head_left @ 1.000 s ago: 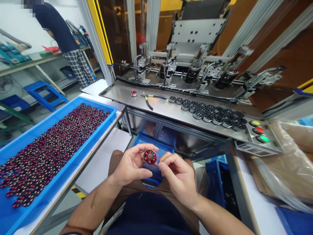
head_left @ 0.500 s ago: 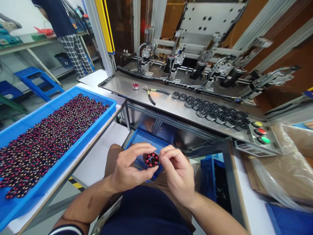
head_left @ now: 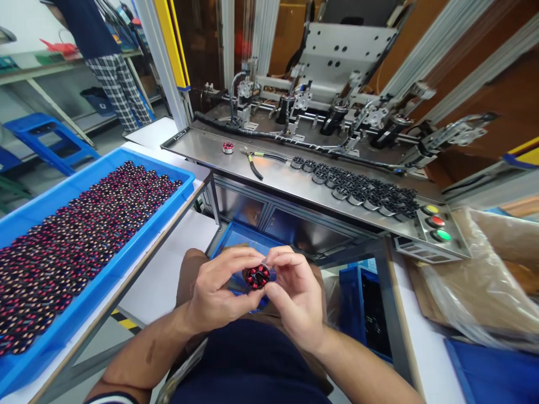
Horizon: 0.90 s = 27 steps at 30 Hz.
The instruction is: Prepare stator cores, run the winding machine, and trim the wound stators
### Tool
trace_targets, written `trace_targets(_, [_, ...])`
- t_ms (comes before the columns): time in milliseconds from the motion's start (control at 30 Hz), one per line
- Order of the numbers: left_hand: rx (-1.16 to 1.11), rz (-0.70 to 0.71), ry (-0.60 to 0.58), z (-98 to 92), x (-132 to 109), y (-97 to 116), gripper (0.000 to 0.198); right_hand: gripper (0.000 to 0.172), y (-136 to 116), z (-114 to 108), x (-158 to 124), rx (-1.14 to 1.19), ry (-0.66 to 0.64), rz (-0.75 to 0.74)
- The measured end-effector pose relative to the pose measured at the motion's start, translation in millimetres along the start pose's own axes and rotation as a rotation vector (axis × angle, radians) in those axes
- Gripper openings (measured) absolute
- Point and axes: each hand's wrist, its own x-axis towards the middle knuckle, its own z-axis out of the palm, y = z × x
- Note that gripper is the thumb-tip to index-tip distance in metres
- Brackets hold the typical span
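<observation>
Over my lap, a small round motor stator (head_left: 257,276) with a black core and red coil windings faces up toward me. My left hand (head_left: 222,285) grips it from the left, thumb below and fingertips above. On its right edge, my right hand (head_left: 295,294) closes in with the thumb under it and the bent forefinger near the top. The fingers partly cover the stator's rim. To the left, a blue tray (head_left: 190,189) holds a dense layer of similar red-and-black stators (head_left: 101,235).
On the metal ledge ahead are a single red-wound part (head_left: 228,147), cutting pliers (head_left: 255,163) and rows of black ring-shaped parts (head_left: 357,188). A button box (head_left: 438,224) sits at the ledge's right end. Machine fixtures (head_left: 332,118) stand behind; a plastic-lined carton (head_left: 497,269) is at right.
My right hand has come left against the stator, its thumb and fingers opening out from a tight pinch beside it. The whole view has shifted slightly.
</observation>
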Motion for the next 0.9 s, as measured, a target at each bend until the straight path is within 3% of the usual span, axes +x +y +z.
trace_targets(133, [-0.067,-0.007,-0.013,-1.6,-2,1,0.051,0.023,6,3,4,0.017,0.135,0.117])
trace_targets(267, [-0.128,-0.079,0.011,-3.8,-4,-1,0.050,0.021,10,-2,2,0.120,0.096,0.209])
trace_targets(467, [-0.096,-0.084,0.013,-2.8,-3,0,0.049,0.027,-1,-3,1,0.050,-0.010,0.062])
trace_targets(567, [-0.075,-0.061,-0.009,-2.2,-3,1,0.051,0.006,-3,0,6,-0.016,0.017,0.021])
trace_targets(700, [-0.108,-0.073,-0.025,-3.0,-5,-1,0.054,0.023,6,1,13,0.008,0.118,0.121])
trace_targets(800, [-0.175,-0.131,0.016,-3.6,-6,-2,0.050,0.025,13,-1,14,0.079,0.179,0.227])
trace_targets(900, [-0.239,-0.205,0.080,-4.1,-5,-3,0.043,0.032,14,-4,8,0.205,0.178,0.234])
